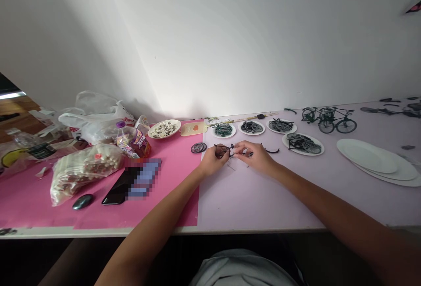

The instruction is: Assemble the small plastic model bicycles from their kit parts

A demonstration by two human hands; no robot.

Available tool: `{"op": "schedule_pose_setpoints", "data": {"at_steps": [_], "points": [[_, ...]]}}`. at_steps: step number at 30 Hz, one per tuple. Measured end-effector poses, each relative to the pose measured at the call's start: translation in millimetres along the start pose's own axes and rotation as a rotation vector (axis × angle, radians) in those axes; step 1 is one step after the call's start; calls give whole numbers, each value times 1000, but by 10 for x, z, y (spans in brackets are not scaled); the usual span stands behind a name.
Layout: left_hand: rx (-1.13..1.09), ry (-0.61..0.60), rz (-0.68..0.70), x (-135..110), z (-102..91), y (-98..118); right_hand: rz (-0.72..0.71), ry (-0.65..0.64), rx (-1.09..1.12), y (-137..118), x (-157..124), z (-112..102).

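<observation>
Between my two hands, above the pale lilac table covering, is a small dark toy bicycle frame (pixel 221 149). My left hand (pixel 213 159) grips the frame with its fingers closed around it. At the frame's right end, the fingers of my right hand (pixel 251 154) are pinched together on a small dark part, too small to name. Just left of my hands lie small black toy wheels (pixel 198 147), overlapping one another. A thin curved black piece (pixel 272 150) rests right beyond my right hand. Tiny pieces under my fingers are hard to make out.
Paper plates (pixel 235 135) with dark bicycle parts stand behind my hands. Assembled toy bicycles (pixel 337 121) are at the right rear, near stacked white plates (pixel 371 156). On the left pink covering are a phone (pixel 118 185), a bottle (pixel 131 141) and a stuffed plastic bag (pixel 83 167).
</observation>
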State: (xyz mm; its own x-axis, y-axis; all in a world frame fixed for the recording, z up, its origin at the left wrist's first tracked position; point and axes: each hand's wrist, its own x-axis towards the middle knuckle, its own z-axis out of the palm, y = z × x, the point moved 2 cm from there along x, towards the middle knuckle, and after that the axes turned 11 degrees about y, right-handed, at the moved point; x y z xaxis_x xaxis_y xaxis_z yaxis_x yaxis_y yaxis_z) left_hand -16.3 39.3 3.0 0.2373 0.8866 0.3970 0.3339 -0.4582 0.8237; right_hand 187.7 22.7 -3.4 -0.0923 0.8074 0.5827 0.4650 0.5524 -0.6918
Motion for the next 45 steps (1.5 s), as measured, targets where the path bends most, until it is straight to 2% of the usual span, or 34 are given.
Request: {"op": "schedule_pose_setpoints", "data": {"at_steps": [4, 7, 10, 16, 19, 24, 28, 30, 33, 36, 41, 45], "points": [[-73, -4, -50, -4, -14, 0, -20, -9, 10, 11, 1, 9], [-80, 50, -96, 1, -44, -2, -31, 3, 22, 37, 0, 29], [-2, 84, -52, 10, -71, 38, -26, 21, 28, 46, -5, 50], [-151, -32, -87, -8, -30, 80, -9, 31, 48, 38, -13, 54], [-210, -49, -104, -11, -7, 55, -3, 25, 60, 38, -14, 48], [-274, -14, -145, 8, 23, 7, -6, 49, 55, 10, -20, 46], [-249, 80, -174, 22, 23, -16, -15, 68, 71, -6, -23, 68], [-221, 96, -156, 28, 19, -13, -9, 83, 89, 3, -24, 83], [-176, 59, -83, 35, 19, 3, 7, 100, 122, 19, -26, 101], [-140, 44, -68, 35, 20, 5, 41, 99, 153, 20, -31, 112], [-119, 75, -74, 15, 45, -5, 131, 128, 237, -7, -46, 128], [-96, 106, -26, -9, 102, -3, 191, 153, 330, -5, -35, 126]]}}
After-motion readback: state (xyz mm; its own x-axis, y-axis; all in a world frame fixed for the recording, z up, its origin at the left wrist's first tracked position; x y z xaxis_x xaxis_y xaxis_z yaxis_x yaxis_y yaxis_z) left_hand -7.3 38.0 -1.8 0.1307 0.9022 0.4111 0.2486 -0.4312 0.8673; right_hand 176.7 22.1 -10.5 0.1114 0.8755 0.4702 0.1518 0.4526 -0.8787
